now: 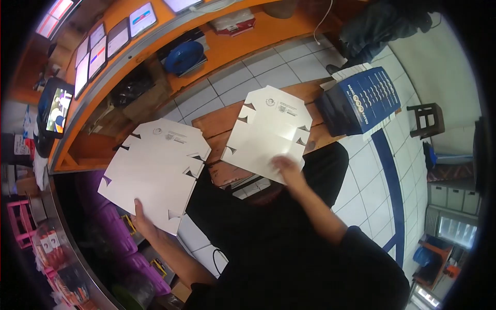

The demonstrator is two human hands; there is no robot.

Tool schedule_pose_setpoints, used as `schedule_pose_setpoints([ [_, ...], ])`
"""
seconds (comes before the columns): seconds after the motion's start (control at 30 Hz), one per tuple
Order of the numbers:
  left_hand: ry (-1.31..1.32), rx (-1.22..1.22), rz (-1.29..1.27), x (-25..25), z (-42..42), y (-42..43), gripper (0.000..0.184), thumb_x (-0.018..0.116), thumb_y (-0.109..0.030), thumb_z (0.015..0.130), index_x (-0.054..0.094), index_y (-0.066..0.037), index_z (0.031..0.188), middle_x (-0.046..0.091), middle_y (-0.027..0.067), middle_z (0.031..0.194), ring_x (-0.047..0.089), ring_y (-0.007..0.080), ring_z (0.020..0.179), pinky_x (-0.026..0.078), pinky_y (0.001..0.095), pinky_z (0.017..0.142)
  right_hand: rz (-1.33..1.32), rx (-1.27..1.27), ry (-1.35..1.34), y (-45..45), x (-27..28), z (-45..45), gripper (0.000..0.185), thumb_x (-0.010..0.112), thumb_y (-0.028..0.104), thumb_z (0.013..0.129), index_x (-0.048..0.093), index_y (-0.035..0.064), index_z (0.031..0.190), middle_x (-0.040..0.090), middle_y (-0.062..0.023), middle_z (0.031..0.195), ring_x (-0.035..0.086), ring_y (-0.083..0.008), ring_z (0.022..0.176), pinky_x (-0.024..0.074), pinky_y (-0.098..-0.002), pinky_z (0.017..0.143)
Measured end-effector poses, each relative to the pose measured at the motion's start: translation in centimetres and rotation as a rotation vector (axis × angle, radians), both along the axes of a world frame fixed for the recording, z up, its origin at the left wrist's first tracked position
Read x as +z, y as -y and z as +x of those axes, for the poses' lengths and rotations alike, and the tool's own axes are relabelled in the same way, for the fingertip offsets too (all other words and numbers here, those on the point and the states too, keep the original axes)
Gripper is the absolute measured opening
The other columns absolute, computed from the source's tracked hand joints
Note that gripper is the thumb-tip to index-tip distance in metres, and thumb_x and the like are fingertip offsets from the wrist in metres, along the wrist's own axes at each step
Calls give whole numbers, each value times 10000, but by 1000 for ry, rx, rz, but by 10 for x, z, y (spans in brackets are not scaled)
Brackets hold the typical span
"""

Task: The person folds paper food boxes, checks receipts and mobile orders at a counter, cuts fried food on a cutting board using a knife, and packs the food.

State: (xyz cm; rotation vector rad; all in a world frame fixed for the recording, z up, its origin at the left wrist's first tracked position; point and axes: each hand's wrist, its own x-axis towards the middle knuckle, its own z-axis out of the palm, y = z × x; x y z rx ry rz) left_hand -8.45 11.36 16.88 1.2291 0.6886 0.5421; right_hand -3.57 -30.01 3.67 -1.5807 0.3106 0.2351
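My left hand (142,222) grips the lower left edge of a white die-cut cardboard box blank (150,173), thumb on top and the other fingers hidden beneath. The blank has cut slots along its sides and small grey print near its top. To its right, a second white box blank (263,137) of the same kind lies flat above the wooden bench, with print near its far end. Over that blank's lower right edge is my right hand (288,173), its fingers smeared by motion; whether they touch or hold it I cannot tell.
A wooden bench (214,121) stands before my lap, with a stack of blue printed cardboard (364,101) at its far right. Several phones lie on the orange counter (124,54) at upper left. A blue round object (184,56) sits on its shelf. Another person's legs (369,39) are at the top right.
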Motion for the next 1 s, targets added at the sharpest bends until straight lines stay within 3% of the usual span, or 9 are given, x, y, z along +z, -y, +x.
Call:
schedule_pose_setpoints([
  [0.07, 23, 11, -12, 6, 5, 10, 413, 567, -195, 990, 520, 78, 1296, 638, 205, 1159, 675, 292, 982, 584, 407, 818, -616, -392, 206, 47, -30, 34, 269, 703, 156, 859, 629, 4, 1067, 690, -141, 972, 650, -240, 841, 509, -348, 759],
  [0.2, 102, 17, -47, 12, 7, 18, 401, 587, -165, 972, 516, 65, 1293, 620, 192, 1192, 663, 277, 1014, 565, 409, 859, -80, -460, -489, 91, -50, 53, 336, 706, 154, 845, 589, 59, 1146, 651, -101, 1029, 636, -228, 881, 528, -398, 770],
  [0.47, 221, -126, -490, -16, 15, 43, 458, 545, -202, 1000, 457, 63, 1363, 602, 209, 1266, 618, 336, 1135, 513, 447, 975, 316, -356, -527, -5, -41, 2, 406, 671, 107, 887, 508, -13, 1240, 631, -134, 1079, 672, -261, 878, 575, -452, 731],
  [0.63, 105, -378, -510, -53, 40, 80, 458, 564, -217, 993, 473, 43, 1358, 615, 173, 1261, 630, 287, 1122, 513, 408, 969, 334, 212, -921, -25, -13, -27, 484, 583, 320, 980, 473, 9, 1334, 654, -205, 996, 663, -269, 833, 559, -448, 797],
  [0.7, 77, -456, -516, -72, 48, 89, 439, 599, -200, 975, 502, 29, 1336, 641, 151, 1216, 658, 259, 1065, 531, 377, 934, 278, 50, -787, 6, -17, -20, 591, 489, 482, 1003, 448, 23, 1373, 649, -209, 1127, 670, -301, 960, 558, -464, 844],
  [0.8, 59, -572, -560, -85, 54, 97, 441, 613, -172, 961, 497, 34, 1334, 642, 155, 1211, 664, 257, 1054, 532, 372, 934, 1095, -251, -360, 60, 29, 26, 761, 356, 696, 964, 489, 63, 1365, 610, -92, 1296, 616, -244, 1151, 531, -401, 927],
  [0.83, 32, -639, -517, -80, 55, 98, 413, 627, -142, 947, 532, 48, 1300, 663, 147, 1173, 668, 238, 1044, 536, 356, 912, 1378, 47, -117, 100, -11, 38, 846, 392, 742, 917, 462, 57, 1407, 590, -89, 1344, 592, -253, 1200, 493, -377, 993],
  [0.93, -63, -882, -416, -77, 64, 94, 366, 646, -141, 938, 586, 54, 1242, 691, 126, 1112, 671, 214, 1026, 536, 337, 893, 876, 139, -205, 105, 26, 74, 772, 464, 653, 951, 448, 47, 1429, 571, -79, 1376, 584, -257, 1214, 457, -368, 1046],
  [1.0, -39, -975, -256, -63, 71, 99, 319, 687, -173, 931, 649, 20, 1182, 698, 73, 1087, 654, 151, 962, 507, 305, 880, 611, 91, -348, 125, 19, 79, 566, 652, 318, 958, 477, 1, 1392, 597, -126, 1337, 603, -258, 1181, 457, -401, 1047],
])
